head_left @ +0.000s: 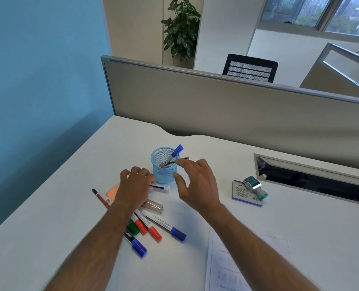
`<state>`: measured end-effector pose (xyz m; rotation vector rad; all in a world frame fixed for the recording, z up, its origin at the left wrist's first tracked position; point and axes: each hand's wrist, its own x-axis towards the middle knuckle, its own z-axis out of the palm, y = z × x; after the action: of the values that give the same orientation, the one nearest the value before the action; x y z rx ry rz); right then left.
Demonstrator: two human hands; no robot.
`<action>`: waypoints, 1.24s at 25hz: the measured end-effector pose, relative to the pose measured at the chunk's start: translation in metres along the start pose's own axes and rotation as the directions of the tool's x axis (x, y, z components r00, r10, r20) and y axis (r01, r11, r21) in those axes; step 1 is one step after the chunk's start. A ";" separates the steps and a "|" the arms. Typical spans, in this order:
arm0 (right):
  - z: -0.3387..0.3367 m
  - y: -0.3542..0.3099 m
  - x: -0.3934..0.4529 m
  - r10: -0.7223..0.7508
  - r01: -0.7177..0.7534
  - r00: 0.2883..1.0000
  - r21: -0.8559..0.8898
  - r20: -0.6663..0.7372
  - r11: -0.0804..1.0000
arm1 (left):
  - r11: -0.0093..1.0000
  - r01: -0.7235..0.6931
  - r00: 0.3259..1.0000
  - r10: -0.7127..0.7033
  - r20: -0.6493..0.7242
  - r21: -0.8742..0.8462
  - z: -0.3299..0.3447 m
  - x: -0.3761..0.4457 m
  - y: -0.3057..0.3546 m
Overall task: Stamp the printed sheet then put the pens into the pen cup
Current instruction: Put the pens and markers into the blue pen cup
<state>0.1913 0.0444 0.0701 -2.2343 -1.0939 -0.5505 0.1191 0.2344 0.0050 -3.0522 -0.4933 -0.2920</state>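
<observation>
A blue mesh pen cup (165,175) stands mid-desk with a blue-capped marker (177,151) upright in it. A thin dark pen (172,162) leans in the cup across its rim. My right hand (197,183) hovers beside the cup with fingers spread, its index fingertip at that pen and its thumb apart. My left hand (135,187) curls over a white marker (161,188) lying left of the cup. Several markers (153,229) with red, green and blue caps lie fanned below my left wrist. The printed sheet (237,265) lies at the lower right under my right forearm.
A green stamp (255,187) lies on a purple-edged pad (240,194) to the right. A red pen (101,199), an orange sticky note (112,190) and a silver case (153,205) sit near my left hand. A cable slot (300,175) and a grey partition (216,101) close the back.
</observation>
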 end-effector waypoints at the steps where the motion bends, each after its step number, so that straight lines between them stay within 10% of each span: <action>1: -0.001 0.003 -0.006 0.033 -0.029 0.997 0.057 -0.066 0.998 | 0.998 -0.051 0.996 0.050 -0.068 -0.020 -0.002 -0.002 0.001; 6: -0.005 0.010 -0.039 0.420 -0.336 0.901 0.441 -0.106 0.832 | 0.836 -0.428 0.861 0.261 -0.436 -0.344 -0.020 -0.018 0.011; 9: -0.004 0.007 -0.045 0.709 -0.675 0.667 0.589 0.228 0.445 | 0.737 -0.417 0.863 0.136 -0.487 -0.533 -0.032 -0.027 0.033; 12: -0.006 0.000 -0.037 0.682 -0.785 0.453 0.620 0.574 -0.001 | 0.565 -0.388 0.880 -0.006 -0.474 -0.728 -0.041 -0.032 0.053; 18: -0.014 -0.011 -0.017 0.630 -0.575 0.496 0.769 0.598 -0.278 | 0.316 -0.381 0.885 -0.147 -0.441 -0.869 -0.043 -0.035 0.063; 25: -0.019 -0.025 -0.003 0.747 -0.490 0.525 0.862 0.408 -0.126 | 0.410 -0.325 0.922 -0.064 -0.382 -0.852 -0.043 -0.038 0.053; 31: -0.038 -0.023 0.027 0.647 -0.259 0.753 0.850 -0.119 0.458 | 0.642 -0.195 0.975 0.046 -0.217 -0.741 -0.034 -0.033 -0.003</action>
<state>0.1842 0.0457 0.1217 -1.3726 -0.2962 -0.2014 0.0813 0.2247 0.0322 -3.7740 -0.1541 -1.0002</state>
